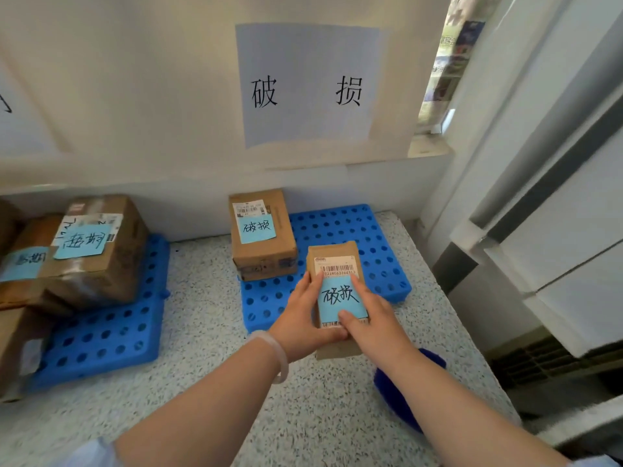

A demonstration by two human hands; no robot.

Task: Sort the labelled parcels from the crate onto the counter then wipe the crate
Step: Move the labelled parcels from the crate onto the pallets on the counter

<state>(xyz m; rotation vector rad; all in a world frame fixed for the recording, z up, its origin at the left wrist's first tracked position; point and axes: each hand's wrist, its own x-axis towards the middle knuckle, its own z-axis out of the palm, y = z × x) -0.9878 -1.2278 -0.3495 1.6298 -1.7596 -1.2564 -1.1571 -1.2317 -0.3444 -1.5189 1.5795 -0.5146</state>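
both hands on it now: left hand (303, 318) with fingers up the near side, right hand (371, 318) wrapped round the other side with the thumb pressed on the blue note (340, 296), so the held parcel (332, 249) is gripped between them, above the front of the right mat (354, 227), under the wall sign (306, 82) with matching characters; whether its far end touches the mat, cannot tell

the risk as i read it: its near end hangs past the mat's front edge, so letting go here could tip it onto the surface (209, 382); pushed too far back and left, it could knock the resting parcel (266, 251) just beside it; that thumb could drag the note loose; the right forearm passes over the dark blue cloth (397, 396) and might sweep it along

the count: two blue mats, right one and left mat (111, 332); two parcels with this note, one held, one resting; on the left at least three parcels, the big one (101, 264) in front, two notes showing there; one cloth; one sign in full; the crate is out of view
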